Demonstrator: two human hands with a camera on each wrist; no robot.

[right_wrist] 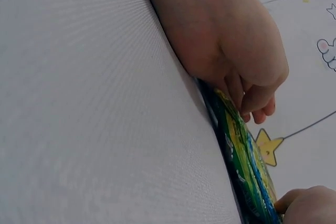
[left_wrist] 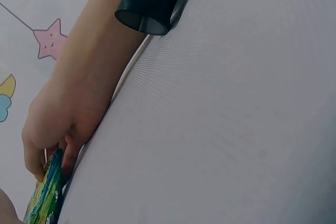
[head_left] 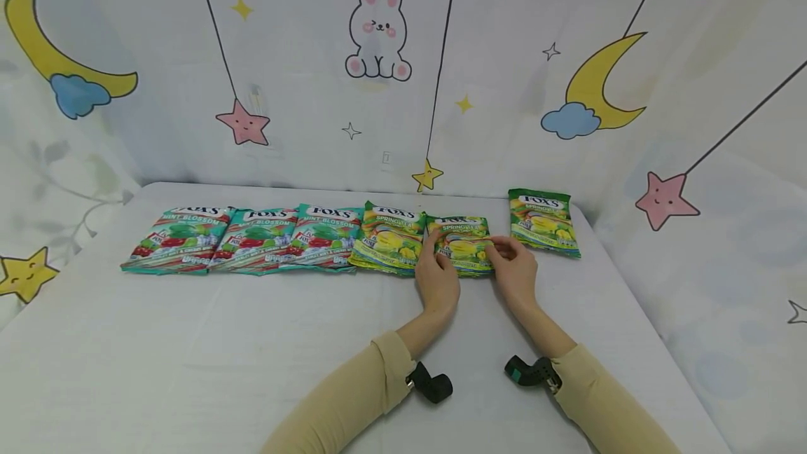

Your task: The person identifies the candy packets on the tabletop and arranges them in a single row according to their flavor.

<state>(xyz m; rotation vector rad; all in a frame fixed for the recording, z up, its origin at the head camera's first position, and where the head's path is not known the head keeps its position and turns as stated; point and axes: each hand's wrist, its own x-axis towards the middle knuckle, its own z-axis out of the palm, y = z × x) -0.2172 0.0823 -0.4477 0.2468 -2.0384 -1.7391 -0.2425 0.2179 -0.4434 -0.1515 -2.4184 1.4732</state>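
A green-and-yellow Fox's Spring Tea candy bag [head_left: 463, 247] lies face up on the table between my two hands. On its left side, my left hand [head_left: 438, 279] grips the edge, with the index finger stretched toward the top corner. My right hand [head_left: 515, 272] pinches the opposite edge between thumb and fingers, as the left wrist view also shows on the bag's side [left_wrist: 46, 198]. Touching it on the left is another Spring Tea bag [head_left: 389, 238]. A third Spring Tea bag [head_left: 545, 223] lies apart, beyond my right hand.
Three teal Mint Blossom candy bags [head_left: 179, 240], [head_left: 257, 240], [head_left: 324, 238] continue the row leftward, edges touching or overlapping. The white-covered table [head_left: 252, 356] meets a cartoon-printed curtain [head_left: 302, 104] at the back. Both wrists carry black camera mounts [head_left: 431, 382].
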